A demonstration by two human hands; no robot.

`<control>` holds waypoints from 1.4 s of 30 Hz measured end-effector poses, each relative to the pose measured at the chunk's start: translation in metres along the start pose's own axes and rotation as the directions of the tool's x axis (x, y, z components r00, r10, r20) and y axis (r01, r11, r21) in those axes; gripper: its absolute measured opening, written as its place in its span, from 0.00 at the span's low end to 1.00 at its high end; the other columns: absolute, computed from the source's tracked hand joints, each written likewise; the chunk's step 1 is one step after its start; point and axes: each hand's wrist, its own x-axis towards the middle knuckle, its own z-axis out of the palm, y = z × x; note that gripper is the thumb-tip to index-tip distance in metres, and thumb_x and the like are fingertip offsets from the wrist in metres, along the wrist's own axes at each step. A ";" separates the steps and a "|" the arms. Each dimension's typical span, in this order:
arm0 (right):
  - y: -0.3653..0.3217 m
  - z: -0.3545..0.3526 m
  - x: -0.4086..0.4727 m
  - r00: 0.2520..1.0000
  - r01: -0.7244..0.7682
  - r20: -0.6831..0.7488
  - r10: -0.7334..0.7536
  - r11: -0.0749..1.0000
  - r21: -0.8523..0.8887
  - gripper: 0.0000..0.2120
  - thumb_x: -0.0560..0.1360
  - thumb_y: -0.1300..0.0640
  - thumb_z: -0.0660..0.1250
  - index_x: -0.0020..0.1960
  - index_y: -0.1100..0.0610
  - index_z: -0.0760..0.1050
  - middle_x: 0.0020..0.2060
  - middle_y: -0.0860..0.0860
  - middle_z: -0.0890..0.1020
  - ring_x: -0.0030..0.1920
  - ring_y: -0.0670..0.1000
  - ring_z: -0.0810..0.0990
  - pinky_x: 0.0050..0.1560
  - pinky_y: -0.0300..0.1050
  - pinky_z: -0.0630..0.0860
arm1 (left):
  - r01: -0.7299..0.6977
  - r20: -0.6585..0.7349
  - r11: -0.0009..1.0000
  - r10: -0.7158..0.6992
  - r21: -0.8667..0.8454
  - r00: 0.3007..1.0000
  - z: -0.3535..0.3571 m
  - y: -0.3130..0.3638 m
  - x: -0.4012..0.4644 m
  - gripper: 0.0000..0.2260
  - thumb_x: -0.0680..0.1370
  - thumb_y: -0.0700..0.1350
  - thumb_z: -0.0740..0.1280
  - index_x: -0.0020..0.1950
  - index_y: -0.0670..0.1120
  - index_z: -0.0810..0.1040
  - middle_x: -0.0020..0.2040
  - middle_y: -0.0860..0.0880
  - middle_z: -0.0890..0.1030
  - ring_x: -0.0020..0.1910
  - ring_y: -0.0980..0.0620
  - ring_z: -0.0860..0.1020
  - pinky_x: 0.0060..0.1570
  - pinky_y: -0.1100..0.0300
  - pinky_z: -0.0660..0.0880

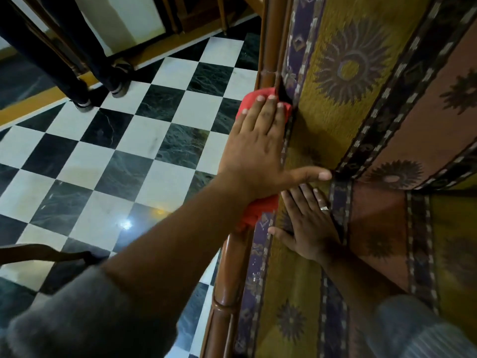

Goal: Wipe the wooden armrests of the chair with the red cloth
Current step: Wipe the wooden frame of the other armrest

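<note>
The left hand (pixel 254 140) lies flat on the red cloth (pixel 258 99), fingers (pixel 268 109) spread open and pressing it onto the wooden armrest (pixel 232 267) of the chair; the cloth shows past the fingertips and again under the wrist. Just beside the armrest, the right hand (pixel 309 226) rests open-palmed on the patterned cushion (pixel 348 73), gripping nothing, apparently bracing. The wiping looks mid-stroke, about halfway along this armrest: rail stretches above and below the cloth, though in this dim, blurred view I cannot tell which part is already clean. The other armrest is out of sight, so it probably remains.
</note>
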 end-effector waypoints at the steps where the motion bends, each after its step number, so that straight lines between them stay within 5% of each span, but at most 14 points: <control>1: -0.002 -0.004 -0.001 1.000 -0.002 0.015 0.002 1.000 0.012 0.47 0.75 0.24 0.44 0.80 0.58 0.55 0.80 0.58 0.56 0.81 0.59 0.50 0.78 0.61 0.53 | -0.008 0.008 1.000 0.009 -0.014 1.000 0.000 0.002 -0.017 0.59 0.64 0.82 0.47 0.80 0.39 0.49 0.82 0.41 0.49 0.81 0.45 0.45 0.79 0.44 0.46; 12: -0.002 -0.002 -0.009 1.000 0.020 -0.005 -0.020 0.999 0.025 0.49 0.74 0.24 0.44 0.80 0.60 0.53 0.80 0.59 0.55 0.80 0.59 0.50 0.78 0.62 0.54 | -0.033 0.057 0.999 0.035 -0.033 0.998 0.002 0.001 -0.042 0.48 0.73 0.75 0.47 0.81 0.41 0.47 0.82 0.42 0.47 0.81 0.46 0.42 0.79 0.46 0.44; 27: -0.003 -0.007 -0.023 0.995 0.070 0.069 -0.075 0.995 0.064 0.48 0.73 0.24 0.47 0.80 0.57 0.54 0.80 0.61 0.53 0.80 0.63 0.50 0.76 0.67 0.52 | -0.043 0.131 0.998 0.036 0.047 0.991 0.003 0.023 -0.144 0.52 0.70 0.79 0.48 0.81 0.42 0.47 0.82 0.45 0.43 0.81 0.47 0.39 0.79 0.43 0.47; 32: -0.014 -0.002 -0.058 0.991 0.134 0.000 -0.134 0.989 0.065 0.41 0.75 0.31 0.51 0.79 0.57 0.59 0.79 0.61 0.58 0.79 0.65 0.55 0.72 0.70 0.59 | -0.029 0.132 0.998 0.021 0.059 0.991 0.006 0.025 -0.142 0.54 0.69 0.80 0.46 0.80 0.42 0.44 0.82 0.43 0.43 0.81 0.46 0.39 0.79 0.44 0.46; 37: -0.026 -0.005 -0.074 0.995 0.066 0.078 -0.069 0.997 0.036 0.47 0.74 0.25 0.42 0.80 0.57 0.54 0.81 0.59 0.53 0.80 0.61 0.50 0.77 0.65 0.52 | 0.003 0.103 0.999 -0.006 0.034 0.995 0.007 0.027 -0.153 0.52 0.70 0.79 0.44 0.81 0.42 0.43 0.82 0.43 0.42 0.81 0.46 0.39 0.79 0.44 0.47; 42: -0.036 0.001 -0.104 0.997 0.049 0.063 -0.052 0.998 0.045 0.45 0.76 0.29 0.41 0.79 0.61 0.57 0.80 0.60 0.57 0.80 0.61 0.54 0.76 0.63 0.56 | -0.007 0.091 0.999 0.003 0.045 0.996 0.011 0.036 -0.202 0.45 0.76 0.74 0.47 0.81 0.42 0.45 0.82 0.43 0.43 0.81 0.45 0.39 0.79 0.44 0.44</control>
